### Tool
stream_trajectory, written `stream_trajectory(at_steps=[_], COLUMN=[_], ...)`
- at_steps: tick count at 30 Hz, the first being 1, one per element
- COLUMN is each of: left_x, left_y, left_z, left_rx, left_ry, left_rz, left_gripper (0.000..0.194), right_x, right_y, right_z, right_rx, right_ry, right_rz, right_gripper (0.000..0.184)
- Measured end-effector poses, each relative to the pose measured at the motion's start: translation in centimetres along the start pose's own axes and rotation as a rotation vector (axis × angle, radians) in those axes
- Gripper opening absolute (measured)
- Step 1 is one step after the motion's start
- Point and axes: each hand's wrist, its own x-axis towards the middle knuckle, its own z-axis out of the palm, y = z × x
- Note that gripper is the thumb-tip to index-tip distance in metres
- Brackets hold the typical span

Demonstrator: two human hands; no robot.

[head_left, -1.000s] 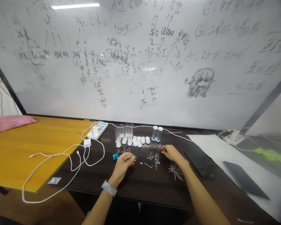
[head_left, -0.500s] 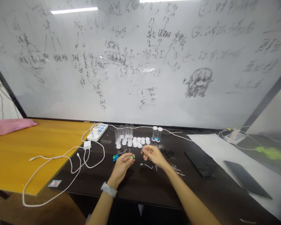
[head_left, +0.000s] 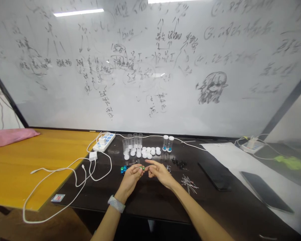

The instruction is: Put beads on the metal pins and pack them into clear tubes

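Note:
My left hand (head_left: 131, 178) pinches a small shiny green ball (head_left: 143, 168) between thumb and fingertips. A thin light strip, too small to make out, shows beside the ball at those fingertips. From the right, my right hand (head_left: 160, 174) reaches up to the ball; its index finger is stretched out above and another fingertip is at the ball, touching or almost touching. The other right fingers are curled, and I see nothing held in them. Blue and green balls (head_left: 123, 170) lie just left of my left hand. A thin hooked wire (head_left: 134, 163) lies behind it.
Clear tubes (head_left: 130, 144) on white caps stand at the back, beside loose white caps (head_left: 150, 151). Two capped tubes (head_left: 167, 144) hold blue balls. Black pieces (head_left: 179, 163), thin metal pins (head_left: 189, 184) and a dark phone (head_left: 214, 175) lie right; white cables (head_left: 76, 174) sprawl left.
My right hand has moved left and slightly down to the green ball, and its index finger has straightened from a pinch. My left hand stays nearly in place.

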Motion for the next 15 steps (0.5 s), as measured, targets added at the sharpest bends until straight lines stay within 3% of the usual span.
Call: stream_trajectory(at_steps=[4,9,15], left_x=[0.1,0.2,0.3], left_y=[-0.1,-0.3,-0.3], left_z=[-0.1,-0.3,-0.5], left_rx=[0.003,-0.003,0.004], left_ry=[-0.007,0.026,0.027], left_rz=[-0.004,-0.013,-0.020], left_gripper=[0.033,0.034,0.035], right_x=[0.5,1.2,1.3], right_y=[0.9,2.8,2.2], right_z=[-0.2,-2.4,-3.3], right_rx=[0.013,-0.025,0.041], right_ry=[0.176,0.368,0.347], right_rz=[0.041,0.145,0.131], right_gripper=[0.044,0.052,0.038])
